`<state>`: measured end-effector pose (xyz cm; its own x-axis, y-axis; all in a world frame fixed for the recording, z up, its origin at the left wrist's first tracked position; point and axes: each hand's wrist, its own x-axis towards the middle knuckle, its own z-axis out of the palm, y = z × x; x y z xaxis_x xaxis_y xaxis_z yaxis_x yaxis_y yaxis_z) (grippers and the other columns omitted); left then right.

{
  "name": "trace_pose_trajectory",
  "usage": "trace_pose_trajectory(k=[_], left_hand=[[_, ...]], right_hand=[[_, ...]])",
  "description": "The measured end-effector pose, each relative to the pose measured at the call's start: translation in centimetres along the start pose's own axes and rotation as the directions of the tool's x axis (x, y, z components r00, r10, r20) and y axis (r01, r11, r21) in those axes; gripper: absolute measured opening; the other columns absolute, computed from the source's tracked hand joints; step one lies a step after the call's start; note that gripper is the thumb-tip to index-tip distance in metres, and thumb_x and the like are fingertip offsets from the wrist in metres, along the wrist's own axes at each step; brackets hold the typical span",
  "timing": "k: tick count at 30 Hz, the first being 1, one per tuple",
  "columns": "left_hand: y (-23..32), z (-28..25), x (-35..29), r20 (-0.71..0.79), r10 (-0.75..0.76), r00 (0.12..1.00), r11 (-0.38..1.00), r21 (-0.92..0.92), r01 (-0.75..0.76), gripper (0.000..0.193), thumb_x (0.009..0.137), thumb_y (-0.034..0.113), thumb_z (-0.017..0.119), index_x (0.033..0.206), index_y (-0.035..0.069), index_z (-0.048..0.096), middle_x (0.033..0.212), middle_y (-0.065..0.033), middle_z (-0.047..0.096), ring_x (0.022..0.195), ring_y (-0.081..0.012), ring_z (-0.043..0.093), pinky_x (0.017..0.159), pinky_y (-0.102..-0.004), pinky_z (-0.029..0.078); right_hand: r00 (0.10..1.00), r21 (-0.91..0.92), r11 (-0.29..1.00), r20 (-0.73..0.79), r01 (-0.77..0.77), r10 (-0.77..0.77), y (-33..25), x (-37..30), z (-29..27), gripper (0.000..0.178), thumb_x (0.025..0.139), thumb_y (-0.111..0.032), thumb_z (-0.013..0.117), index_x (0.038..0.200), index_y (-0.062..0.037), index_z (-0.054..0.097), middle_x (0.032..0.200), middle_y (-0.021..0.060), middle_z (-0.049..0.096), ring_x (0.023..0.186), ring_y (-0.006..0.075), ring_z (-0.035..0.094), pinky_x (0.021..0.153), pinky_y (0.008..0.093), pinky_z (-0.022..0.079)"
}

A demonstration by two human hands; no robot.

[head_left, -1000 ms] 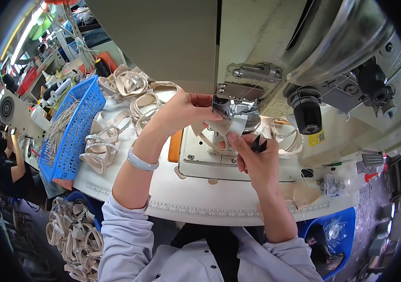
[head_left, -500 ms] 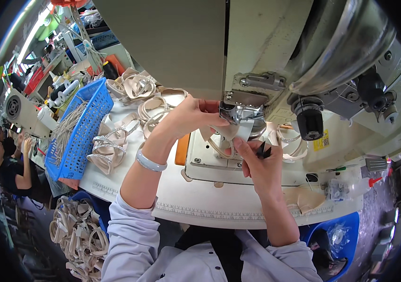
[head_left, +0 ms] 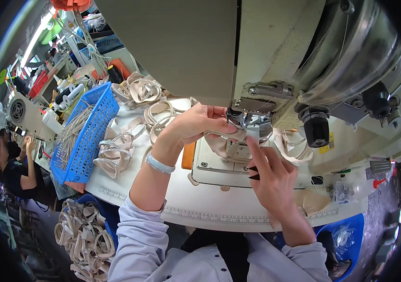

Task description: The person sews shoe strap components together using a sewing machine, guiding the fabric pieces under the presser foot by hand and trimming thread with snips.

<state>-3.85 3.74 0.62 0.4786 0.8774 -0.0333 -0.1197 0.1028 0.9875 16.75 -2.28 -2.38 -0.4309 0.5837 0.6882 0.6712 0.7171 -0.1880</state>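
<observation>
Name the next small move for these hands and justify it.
Probably a slight guiding nudge of the beige piece at the presser foot: the left hand pinches it right beside the foot, and the right hand extends a forefinger close to its edge, with a dark pointed tool tucked in that hand.

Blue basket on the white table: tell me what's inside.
Thin, pale strips lie bundled in the blue basket. Its side and the strips themselves cover the bottom, so anything beneath cannot be seen.
</observation>
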Motion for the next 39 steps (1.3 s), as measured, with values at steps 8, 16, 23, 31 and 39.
trace_pose_trajectory(k=[8,16,23,31,39], left_hand=[[-0.1,0.3,0.1,-0.036,-0.007,0.999,1.0,0.01,0.008,0.015,0.07,0.003,0.062,0.084,0.002,0.058,0.073,-0.0021,0.059,0.066,-0.0094,0.059,0.045,-0.0173,0.034],[0.4,0.8,-0.1,-0.06,0.05,0.997,0.998,0.032,-0.048,0.016,0.071,0.002,0.06,0.087,0.0,0.056,0.075,-0.0039,0.058,0.07,-0.0137,0.062,0.043,-0.0179,0.034],[0.4,1.0,-0.4,-0.108,0.008,0.994,0.999,0.047,-0.003,0.016,0.073,0.001,0.056,0.088,-0.004,0.055,0.079,-0.0128,0.062,0.068,-0.0132,0.057,0.048,-0.0203,0.036],[0.1,1.2,-0.5,-0.181,0.029,0.983,0.996,0.083,-0.014,0.009,0.073,0.002,0.058,0.082,0.002,0.055,0.075,-0.0043,0.057,0.069,-0.0139,0.061,0.045,-0.0184,0.034],[-0.2,1.4,-0.4,-0.207,0.062,0.976,0.996,0.082,-0.046,0.008,0.073,0.006,0.058,0.081,0.004,0.056,0.073,-0.0019,0.058,0.068,-0.0109,0.061,0.048,-0.018,0.035]], right_hand=[[0.976,-0.328,0.922,0.002,0.205,-0.216,0.3,1.7,-1.2,0.049,0.057,0.001,0.06,0.106,-0.005,0.055,0.089,0.0072,0.048,0.051,0.0132,0.05,0.039,0.025,0.039],[0.968,-0.339,0.909,0.019,0.243,-0.252,1.4,2.2,-1.1,0.036,0.066,-0.001,0.061,0.101,-0.0042,0.058,0.088,0.0066,0.047,0.047,0.012,0.048,0.037,0.0234,0.038],[0.868,0.62,0.697,-0.05,-0.36,0.494,4.4,1.8,0.1,0.027,0.072,-0.01,0.066,0.096,-0.0027,0.06,0.071,0.0045,0.049,0.044,0.0085,0.044,0.038,0.0239,0.038],[0.992,0.354,0.93,-0.109,0.096,-0.06,2.8,2.3,-0.1,0.027,0.065,-0.001,0.064,0.092,0.002,0.059,0.089,0.0068,0.06,0.052,0.0089,0.052,0.044,0.0223,0.041],[0.965,-0.062,0.963,0.025,0.263,-0.262,2.6,2.4,-1.1,0.046,0.051,0.004,0.062,0.097,-0.0001,0.058,0.101,0.0069,0.057,0.056,0.015,0.057,0.045,0.0254,0.044]])
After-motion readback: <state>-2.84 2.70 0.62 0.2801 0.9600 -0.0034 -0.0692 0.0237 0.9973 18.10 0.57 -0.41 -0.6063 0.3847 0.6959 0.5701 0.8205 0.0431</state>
